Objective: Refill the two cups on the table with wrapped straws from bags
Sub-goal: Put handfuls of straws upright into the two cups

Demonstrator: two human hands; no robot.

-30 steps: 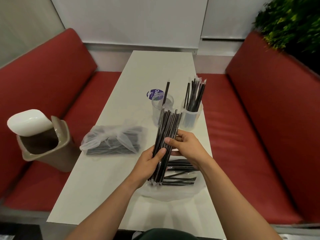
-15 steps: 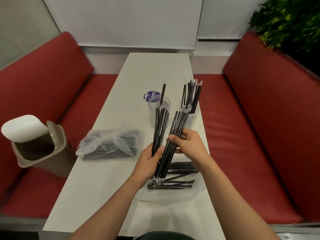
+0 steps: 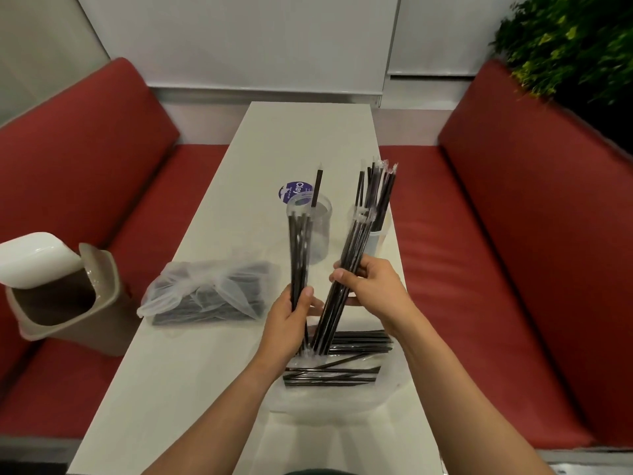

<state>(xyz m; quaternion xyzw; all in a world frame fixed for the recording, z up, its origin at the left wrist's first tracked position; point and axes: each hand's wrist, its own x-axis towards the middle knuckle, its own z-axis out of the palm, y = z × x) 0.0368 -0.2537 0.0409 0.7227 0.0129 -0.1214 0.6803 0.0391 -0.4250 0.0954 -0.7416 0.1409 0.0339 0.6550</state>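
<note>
1. Head view, hands: your left hand (image 3: 291, 320) grips a thin bundle of wrapped straws (image 3: 299, 255), fingers and thumb curled round its lower half, and the bundle stands nearly upright. Your right hand (image 3: 370, 289) grips a thicker bundle (image 3: 354, 245) near its middle, tilted up and to the right. The lower ends of both bundles meet just above the open bag (image 3: 325, 395).

2. Head view, cups: the left cup (image 3: 322, 234) holds a single straw (image 3: 317, 186), so it looks nearly bare. The right cup (image 3: 378, 240) already holds a fair cluster (image 3: 376, 190). Both stand just beyond your hands, near each other.

3. Head view, supply: loose straws (image 3: 335, 373) lie flat in the open bag close to you; a second bag (image 3: 205, 293), which looks tied, lies to the left on the table (image 3: 191, 371); a swing-lid bin (image 3: 61, 293) sits on the left bench.

4. Step in hand, as judged: one handful sits in each hand, one for each cup, and the loading is not yet done.

5. Next move, as judged: lift both bundles clear of the bag; bring each over its own cup; lower them ends first. Keep the bundles tight so stray tips do not catch a rim or knock the light cups; the left cup needs the most.
</note>
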